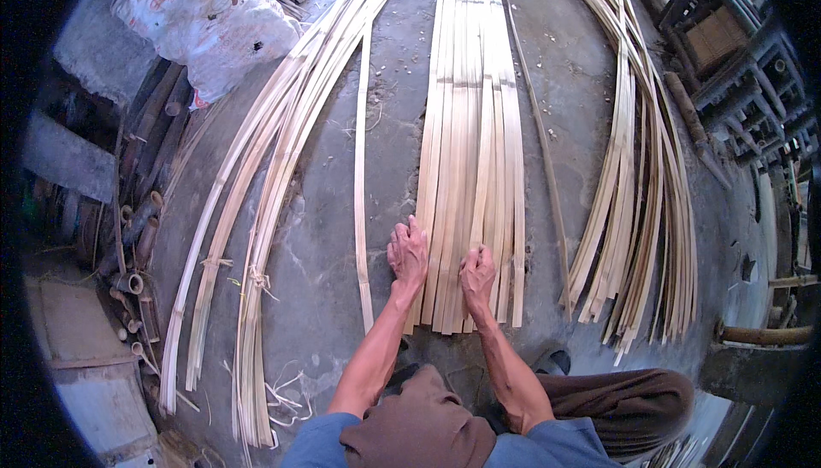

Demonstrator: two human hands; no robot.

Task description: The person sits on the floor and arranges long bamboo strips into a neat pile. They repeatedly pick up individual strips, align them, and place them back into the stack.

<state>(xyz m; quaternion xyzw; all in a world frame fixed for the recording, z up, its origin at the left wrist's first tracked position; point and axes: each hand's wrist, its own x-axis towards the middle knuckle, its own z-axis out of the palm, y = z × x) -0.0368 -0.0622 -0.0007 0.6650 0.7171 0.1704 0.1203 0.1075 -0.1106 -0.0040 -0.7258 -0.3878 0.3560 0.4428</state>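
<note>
Long pale bamboo strips (449,169) lie side by side in a flat row running away from me across the floor. At the row's left edge is my left hand (408,253), its fingers bent and closed; what they hold, if anything, is hidden. My right hand (477,276) is closed over the near part of the row, on a bamboo strip (486,143) that overlaps its neighbours. The near ends of the strips are slightly uneven. One single strip (362,177) lies apart, left of the row.
A tied bundle of strips (282,143) lies at left, a looser bundle (637,211) at right. Beside the row runs a thin brown stick (539,117). A white sack (201,19) and bamboo poles (141,229) stand at left, stacked dark wooden frames (735,66) at far right.
</note>
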